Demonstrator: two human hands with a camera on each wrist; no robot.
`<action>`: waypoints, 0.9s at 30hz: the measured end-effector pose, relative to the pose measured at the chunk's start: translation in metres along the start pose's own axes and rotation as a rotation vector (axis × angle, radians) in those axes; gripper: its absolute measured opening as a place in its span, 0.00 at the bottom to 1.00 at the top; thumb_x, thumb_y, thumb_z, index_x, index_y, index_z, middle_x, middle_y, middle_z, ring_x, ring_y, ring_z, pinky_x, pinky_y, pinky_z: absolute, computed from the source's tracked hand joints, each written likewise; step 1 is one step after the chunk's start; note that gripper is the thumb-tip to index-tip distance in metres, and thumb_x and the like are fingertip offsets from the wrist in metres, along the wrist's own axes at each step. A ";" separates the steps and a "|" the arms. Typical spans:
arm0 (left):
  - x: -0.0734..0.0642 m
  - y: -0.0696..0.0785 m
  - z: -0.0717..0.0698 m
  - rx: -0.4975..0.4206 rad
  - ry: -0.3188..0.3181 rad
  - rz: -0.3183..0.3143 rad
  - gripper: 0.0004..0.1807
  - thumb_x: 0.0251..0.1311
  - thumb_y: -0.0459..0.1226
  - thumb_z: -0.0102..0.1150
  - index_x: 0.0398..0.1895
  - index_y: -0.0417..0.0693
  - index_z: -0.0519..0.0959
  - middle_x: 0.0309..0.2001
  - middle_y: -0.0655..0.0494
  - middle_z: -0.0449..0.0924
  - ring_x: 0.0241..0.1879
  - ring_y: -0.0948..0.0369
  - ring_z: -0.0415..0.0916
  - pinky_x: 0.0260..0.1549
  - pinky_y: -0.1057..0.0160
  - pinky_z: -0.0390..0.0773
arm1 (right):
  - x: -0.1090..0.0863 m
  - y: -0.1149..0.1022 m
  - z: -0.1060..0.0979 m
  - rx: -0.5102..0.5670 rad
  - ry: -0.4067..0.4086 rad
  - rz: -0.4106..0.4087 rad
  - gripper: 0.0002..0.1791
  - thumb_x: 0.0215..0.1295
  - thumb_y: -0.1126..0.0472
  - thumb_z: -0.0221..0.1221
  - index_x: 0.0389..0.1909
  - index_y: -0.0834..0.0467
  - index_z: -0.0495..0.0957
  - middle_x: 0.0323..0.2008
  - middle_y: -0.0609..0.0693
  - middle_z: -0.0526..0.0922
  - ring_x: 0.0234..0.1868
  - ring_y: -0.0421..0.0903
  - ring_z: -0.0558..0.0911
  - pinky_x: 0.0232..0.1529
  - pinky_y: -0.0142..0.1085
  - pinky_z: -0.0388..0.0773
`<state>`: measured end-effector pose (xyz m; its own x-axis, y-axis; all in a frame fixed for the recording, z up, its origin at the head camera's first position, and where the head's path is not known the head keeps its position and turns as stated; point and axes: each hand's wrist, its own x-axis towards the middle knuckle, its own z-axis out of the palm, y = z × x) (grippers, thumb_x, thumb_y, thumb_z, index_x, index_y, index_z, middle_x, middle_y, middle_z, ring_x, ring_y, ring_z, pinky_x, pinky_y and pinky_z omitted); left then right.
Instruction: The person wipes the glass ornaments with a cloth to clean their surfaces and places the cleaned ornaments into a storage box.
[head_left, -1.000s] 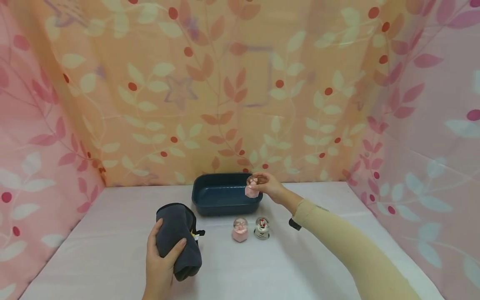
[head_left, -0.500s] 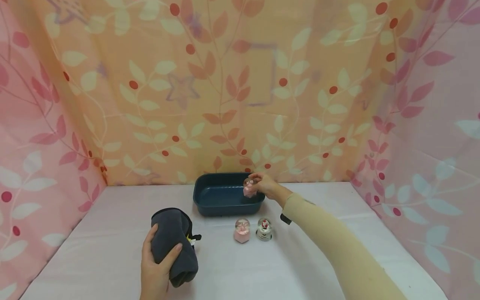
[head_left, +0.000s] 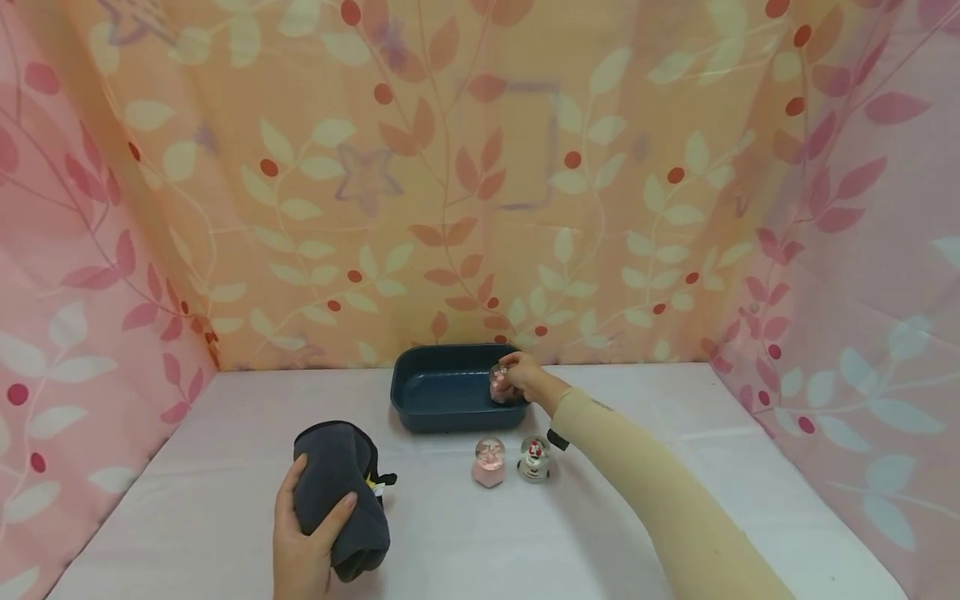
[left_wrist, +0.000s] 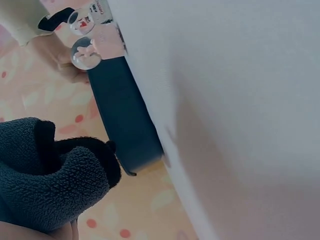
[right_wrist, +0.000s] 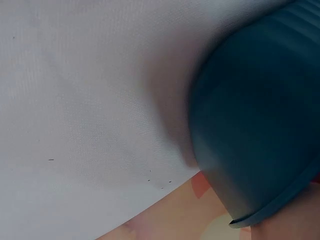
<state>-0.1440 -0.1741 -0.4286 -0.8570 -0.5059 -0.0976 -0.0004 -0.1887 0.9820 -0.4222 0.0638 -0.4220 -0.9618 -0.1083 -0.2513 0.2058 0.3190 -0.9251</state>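
Note:
A rolled dark grey towel [head_left: 337, 492] with black edging is gripped by my left hand [head_left: 303, 542], thumb across its front, above the table. The towel's fluffy folded end [left_wrist: 65, 185] fills the lower left of the left wrist view. At the right end of a dark blue basin [head_left: 431, 417], my right hand [head_left: 525, 377] holds a small pink-based snow globe [head_left: 500, 385] inside the rim. In the right wrist view the basin's outer wall [right_wrist: 260, 110] hides the globe and most of the hand. Another pink snow globe [head_left: 490, 464] stands in front of the basin.
Beside the standing pink globe is a white-based snow globe [head_left: 534, 460] with a red figure inside. A white cloth covers the table [head_left: 442, 542]. Patterned curtains [head_left: 465, 183] rise behind the basin and along both sides.
My right hand has lowered the pink snow globe from above the basin's right rim down into its right end. The left hand, still holding the towel, has drifted slightly left and down.

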 end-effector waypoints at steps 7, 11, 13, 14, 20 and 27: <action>-0.004 0.000 0.002 -0.007 0.009 0.011 0.48 0.57 0.30 0.66 0.76 0.62 0.51 0.76 0.48 0.40 0.64 0.47 0.56 0.36 0.74 0.77 | 0.031 0.013 -0.003 -0.048 0.023 -0.007 0.38 0.41 0.87 0.62 0.57 0.62 0.70 0.56 0.61 0.72 0.36 0.52 0.74 0.19 0.39 0.71; -0.004 0.001 0.002 -0.024 0.005 0.019 0.48 0.57 0.30 0.67 0.76 0.65 0.51 0.76 0.50 0.39 0.65 0.46 0.54 0.36 0.74 0.76 | 0.066 0.035 -0.011 0.027 -0.066 -0.077 0.45 0.40 0.85 0.65 0.63 0.58 0.65 0.65 0.59 0.67 0.54 0.50 0.73 0.29 0.44 0.78; -0.005 0.002 0.002 -0.044 -0.004 0.018 0.48 0.58 0.30 0.66 0.75 0.67 0.50 0.77 0.51 0.37 0.66 0.45 0.52 0.37 0.74 0.76 | 0.066 0.033 -0.012 0.038 -0.084 -0.049 0.48 0.42 0.85 0.64 0.67 0.59 0.61 0.68 0.60 0.64 0.61 0.51 0.70 0.40 0.49 0.78; -0.005 0.002 0.002 -0.046 -0.005 0.021 0.48 0.58 0.30 0.66 0.75 0.66 0.50 0.77 0.51 0.37 0.67 0.44 0.52 0.37 0.74 0.76 | 0.051 0.022 -0.012 0.030 -0.085 -0.031 0.48 0.45 0.85 0.62 0.70 0.59 0.59 0.70 0.60 0.61 0.65 0.53 0.66 0.45 0.53 0.75; -0.007 0.004 0.006 -0.062 -0.025 0.021 0.49 0.58 0.29 0.65 0.76 0.65 0.49 0.77 0.51 0.35 0.68 0.44 0.51 0.38 0.75 0.76 | -0.036 -0.032 -0.019 0.012 -0.100 0.005 0.43 0.56 0.84 0.53 0.74 0.63 0.52 0.73 0.62 0.53 0.66 0.57 0.63 0.47 0.50 0.71; -0.007 0.010 0.010 -0.089 -0.056 0.003 0.48 0.60 0.29 0.63 0.75 0.68 0.48 0.76 0.52 0.35 0.63 0.53 0.57 0.41 0.73 0.77 | -0.060 -0.034 -0.032 0.149 -0.079 -0.021 0.36 0.61 0.81 0.53 0.71 0.67 0.57 0.71 0.62 0.58 0.54 0.56 0.72 0.46 0.47 0.75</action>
<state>-0.1430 -0.1634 -0.4165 -0.8844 -0.4592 -0.0834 0.0456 -0.2630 0.9637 -0.3775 0.0890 -0.3664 -0.9503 -0.1885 -0.2479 0.2161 0.1738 -0.9608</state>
